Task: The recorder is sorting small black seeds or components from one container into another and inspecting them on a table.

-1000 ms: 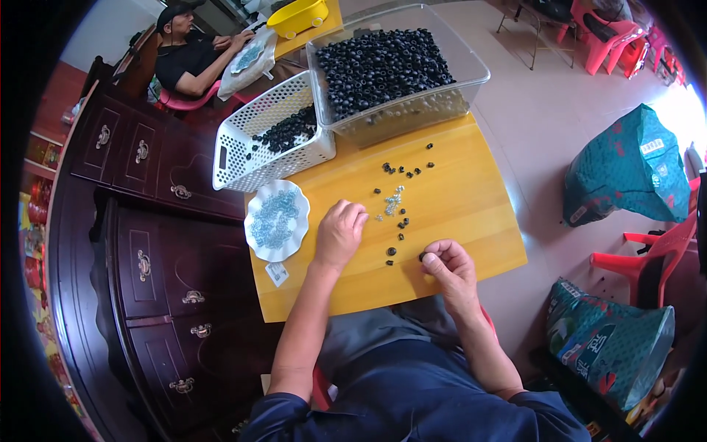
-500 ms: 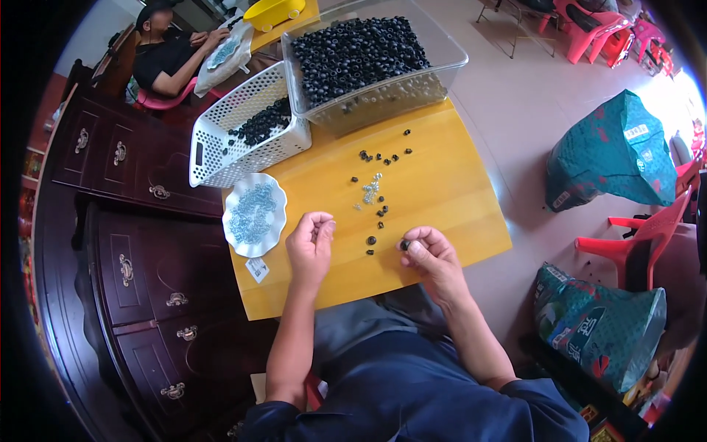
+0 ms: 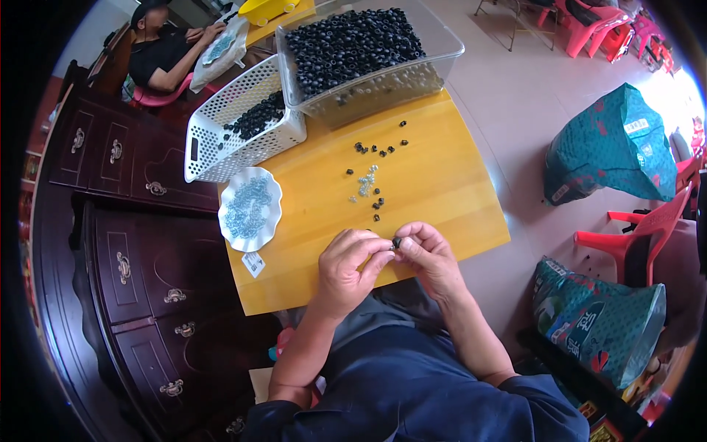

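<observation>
Over the near edge of the table, both my hands meet at one small black ring-like part. My right hand pinches it between thumb and fingertips. My left hand is closed in a pinch against the part's left side; whatever its fingertips hold is too small and covered to name. Beyond my hands lie several loose black parts and a little cluster of clear pieces. A white wavy-rimmed plate to the left holds many clear bluish pieces.
A clear plastic bin heaped with black parts and a white perforated basket stand at the table's far side. Dark drawers flank the left. Green sacks and a red chair are at right. Another person sits far left.
My left hand has moved right and closed in on the black part in my right hand. The view has shifted slightly, and my left hand now covers loose black parts near the front.
</observation>
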Demonstrator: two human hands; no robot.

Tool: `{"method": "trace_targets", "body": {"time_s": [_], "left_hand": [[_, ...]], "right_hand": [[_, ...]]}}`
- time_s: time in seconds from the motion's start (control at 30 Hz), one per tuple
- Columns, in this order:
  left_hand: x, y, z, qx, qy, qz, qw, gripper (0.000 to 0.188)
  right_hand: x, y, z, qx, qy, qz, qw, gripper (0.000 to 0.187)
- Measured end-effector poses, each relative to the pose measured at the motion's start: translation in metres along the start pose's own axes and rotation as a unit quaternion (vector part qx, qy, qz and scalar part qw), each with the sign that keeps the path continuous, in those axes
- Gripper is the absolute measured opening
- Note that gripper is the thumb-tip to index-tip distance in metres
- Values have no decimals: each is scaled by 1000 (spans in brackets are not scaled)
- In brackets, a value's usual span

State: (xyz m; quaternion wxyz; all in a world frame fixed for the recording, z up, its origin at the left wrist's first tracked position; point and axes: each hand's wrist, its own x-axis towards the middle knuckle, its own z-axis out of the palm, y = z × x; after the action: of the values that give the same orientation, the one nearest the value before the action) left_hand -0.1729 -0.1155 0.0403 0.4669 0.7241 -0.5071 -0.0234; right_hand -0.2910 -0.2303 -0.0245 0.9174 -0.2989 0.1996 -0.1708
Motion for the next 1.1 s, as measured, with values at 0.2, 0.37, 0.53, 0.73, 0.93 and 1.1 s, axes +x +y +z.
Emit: {"method": "trace_targets", "body": {"time_s": [0.2, 0.37, 0.53, 0.73, 0.93, 1.1], "left_hand": [[0, -1, 4, 30, -5, 8, 1000, 20], [-1, -4, -7, -68, -71, -85, 992, 20], [-10, -17, -15, -274, -128, -212, 929, 17], [-14, -28, -20, -18, -29, -161, 986, 15], [-21, -32, -9, 157, -73, -33, 984, 16], [-24, -38, -5, 175, -101, -31, 979, 13]], "right_hand": [[0, 2, -2, -4, -6, -2, 1000, 18], [-1, 0, -7, -26, -57, 10, 998, 17], [-4, -3, -7, -6, -121, 57, 991, 17], [3, -7, -15, 222, -65, 57, 971, 17], [6, -5, -15, 217, -37, 66, 973, 16], [5, -5, -13, 215, -32, 67, 974, 15]]}}
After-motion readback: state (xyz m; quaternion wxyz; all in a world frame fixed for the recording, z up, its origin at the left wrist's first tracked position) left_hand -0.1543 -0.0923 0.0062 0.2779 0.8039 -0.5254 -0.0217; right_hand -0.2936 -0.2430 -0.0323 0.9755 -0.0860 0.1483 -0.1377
